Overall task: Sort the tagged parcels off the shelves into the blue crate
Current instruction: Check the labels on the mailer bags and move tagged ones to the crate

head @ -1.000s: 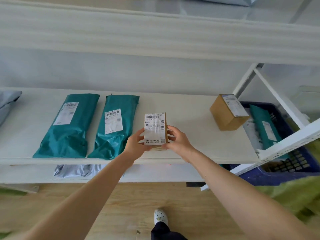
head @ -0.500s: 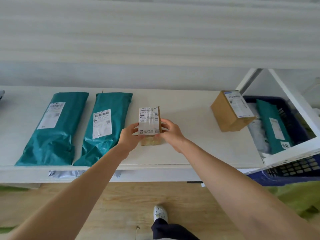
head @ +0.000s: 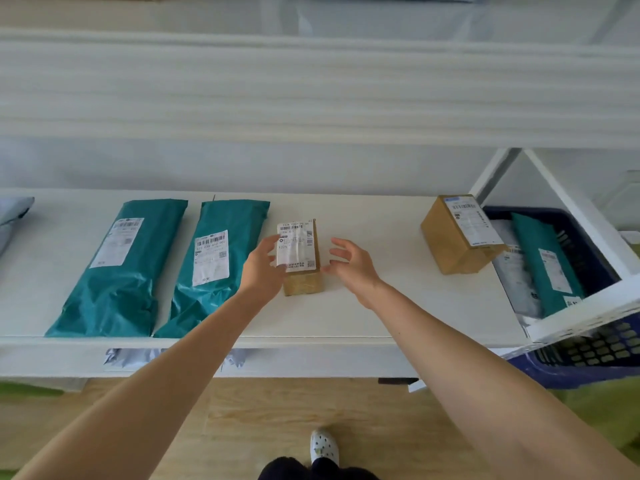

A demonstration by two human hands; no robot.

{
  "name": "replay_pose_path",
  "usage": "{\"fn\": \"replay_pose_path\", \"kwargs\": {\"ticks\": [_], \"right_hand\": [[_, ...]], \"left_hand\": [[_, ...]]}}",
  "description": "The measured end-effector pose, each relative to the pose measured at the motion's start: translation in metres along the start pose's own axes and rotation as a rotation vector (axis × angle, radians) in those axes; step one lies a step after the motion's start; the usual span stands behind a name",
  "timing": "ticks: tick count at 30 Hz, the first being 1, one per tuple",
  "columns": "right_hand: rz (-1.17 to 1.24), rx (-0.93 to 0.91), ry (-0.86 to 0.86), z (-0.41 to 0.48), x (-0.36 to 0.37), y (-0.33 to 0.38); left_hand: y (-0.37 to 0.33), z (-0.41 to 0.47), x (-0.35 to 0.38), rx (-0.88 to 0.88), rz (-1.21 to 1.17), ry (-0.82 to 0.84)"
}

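Note:
A small brown box (head: 300, 251) with a white barcode label stands on the white shelf (head: 381, 306), near its middle. My left hand (head: 263, 268) touches the box's left side with loosely bent fingers. My right hand (head: 349, 265) hovers just right of the box, fingers spread, a small gap between them. The blue crate (head: 588, 362) stands at the far right past the shelf end, holding a teal mailer (head: 547, 261) and a pale bag.
Two teal labelled mailers (head: 117, 268) (head: 214, 265) lie left of the small box. A larger brown labelled box (head: 460, 233) stands near the shelf's right end. The upper shelf (head: 311, 91) overhangs. A white diagonal strut (head: 581, 220) crosses over the crate. A grey bag (head: 117, 356) lies on the lower shelf.
The small box, held up in both hands before, now stands on the shelf. My right hand has let go and opened; my left hand has loosened at the box's side.

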State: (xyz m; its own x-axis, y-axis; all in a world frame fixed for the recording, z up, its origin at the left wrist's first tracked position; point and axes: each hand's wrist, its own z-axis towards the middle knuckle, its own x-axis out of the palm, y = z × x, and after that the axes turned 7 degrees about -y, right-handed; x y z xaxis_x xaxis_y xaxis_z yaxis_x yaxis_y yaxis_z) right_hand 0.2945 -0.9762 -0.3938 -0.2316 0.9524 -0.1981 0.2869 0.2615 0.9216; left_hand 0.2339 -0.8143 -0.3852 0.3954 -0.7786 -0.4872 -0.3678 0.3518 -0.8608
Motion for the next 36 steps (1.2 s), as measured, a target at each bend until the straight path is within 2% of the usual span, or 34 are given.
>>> {"fn": "replay_pose_path", "kwargs": {"ticks": [10,23,36], "right_hand": [[0.130,-0.062,-0.192,-0.049,-0.036,0.009],[0.089,-0.095,-0.331,-0.081,-0.133,0.002],[0.059,-0.066,-0.418,-0.040,-0.250,-0.022]], "left_hand": [[-0.038,-0.029,0.006,0.098,-0.143,0.163],[-0.088,-0.071,0.085,0.218,-0.186,0.308],[-0.129,-0.066,0.203,0.034,-0.141,0.355]]}}
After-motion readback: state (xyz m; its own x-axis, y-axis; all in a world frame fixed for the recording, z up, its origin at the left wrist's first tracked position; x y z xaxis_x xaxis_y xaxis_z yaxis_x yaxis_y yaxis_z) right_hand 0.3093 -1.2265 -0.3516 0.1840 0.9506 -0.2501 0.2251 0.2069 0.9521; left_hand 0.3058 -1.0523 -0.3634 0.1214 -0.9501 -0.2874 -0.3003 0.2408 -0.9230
